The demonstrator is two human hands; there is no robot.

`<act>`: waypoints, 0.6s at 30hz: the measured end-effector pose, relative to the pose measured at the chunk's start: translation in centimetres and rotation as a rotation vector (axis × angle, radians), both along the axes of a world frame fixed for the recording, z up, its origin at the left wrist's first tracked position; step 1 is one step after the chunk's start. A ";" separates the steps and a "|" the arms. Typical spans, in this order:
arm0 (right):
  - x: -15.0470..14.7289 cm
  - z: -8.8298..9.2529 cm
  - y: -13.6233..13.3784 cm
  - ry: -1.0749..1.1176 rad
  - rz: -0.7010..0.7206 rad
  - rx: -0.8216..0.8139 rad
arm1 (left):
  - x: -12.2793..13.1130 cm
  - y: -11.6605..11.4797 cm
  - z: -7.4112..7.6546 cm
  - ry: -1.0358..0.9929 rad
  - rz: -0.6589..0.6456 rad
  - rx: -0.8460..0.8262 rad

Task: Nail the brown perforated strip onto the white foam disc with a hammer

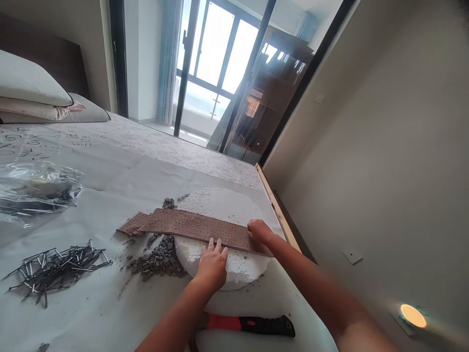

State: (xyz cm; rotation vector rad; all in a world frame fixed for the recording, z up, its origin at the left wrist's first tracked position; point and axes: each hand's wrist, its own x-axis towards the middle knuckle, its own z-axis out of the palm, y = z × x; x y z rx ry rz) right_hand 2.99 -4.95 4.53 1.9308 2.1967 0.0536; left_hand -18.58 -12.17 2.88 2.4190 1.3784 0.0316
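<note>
Two bare hands meet at a brown perforated strip (200,227) laid across a rounded white foam block (230,200) on a covered bed (128,183). We see the left hand (213,266) palm down on the block's near side, fingers modestly spread, their tips at the strip's near edge, clasping nothing. The right hand (261,231) sits at the strip's right end, fingers curled in and narrow; we cannot tell whether they pinch the strip or only press on it.

The work appears to us well under way. Small holes dot the strip along most of its visible length, and gray crumbs (161,259) have collected in a heap at the block's left side. A pile of loose nails (62,269) lies apart, left of the crumbs, and we see none standing in the strip. A hammer (252,324) rests unheld below the block, its head largely hidden by the left forearm. What is left we judge to be mainly handling of the strip, though we cannot tell whether every hole is made.

The strip's long axis runs left to right across the block, its right end slightly nearer to the wearer. The left end juts past the block over the crumbs, where a lower piece or folded layer shows beneath, pointing left.
</note>
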 end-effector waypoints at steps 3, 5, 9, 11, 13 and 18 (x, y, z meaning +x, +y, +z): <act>0.5 0.0 0.1 0.063 -0.007 -0.016 | 0.0 0.0 0.2 0.002 0.000 0.001; 0.9 -0.1 0.1 0.116 -0.031 -0.010 | 0.0 0.0 0.2 0.001 -0.003 0.005; 2.0 0.6 0.4 0.243 -0.078 0.030 | 0.0 0.1 -0.3 0.001 -0.002 0.015; 2.3 1.6 0.5 0.306 -0.087 0.059 | 0.0 0.3 -0.6 -0.005 0.000 0.028; 2.4 2.7 0.4 0.409 -0.085 0.046 | 0.0 0.4 -0.7 -0.048 0.023 0.043; -0.4 3.5 -2.8 0.806 0.023 -0.211 | 0.8 0.5 0.4 -0.569 0.204 -0.013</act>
